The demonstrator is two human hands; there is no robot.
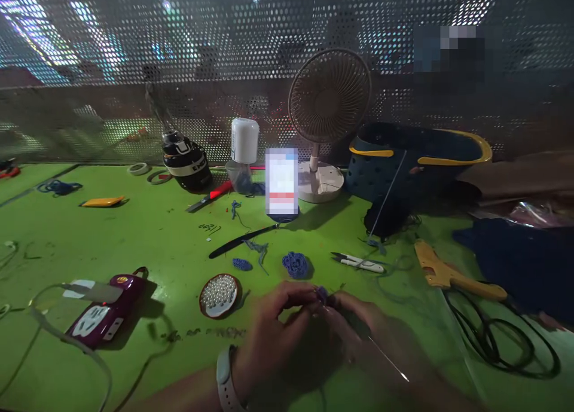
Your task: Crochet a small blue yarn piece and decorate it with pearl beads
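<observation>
My left hand (280,328), with a pale watch band on its wrist, pinches a small purple-blue crochet piece (321,293). Close against it, my right hand (365,322) is closed on a thin metal crochet hook (389,360), whose shaft sticks out below the palm toward the lower right. The hook's working tip is hidden among the fingers. Just beyond my hands lies a blue crocheted flower (295,264), with a small oval crochet piece (242,264) to its left. A round dish of pearl beads (219,296) sits left of my left hand.
White-handled thread snips (359,262) and a yellow glue gun (457,274) with a coiled black cable lie right. A purple power socket (107,310) is left. Behind stand a phone (281,182), a fan (329,95), a dark basket (412,161) and a black bottle (186,161).
</observation>
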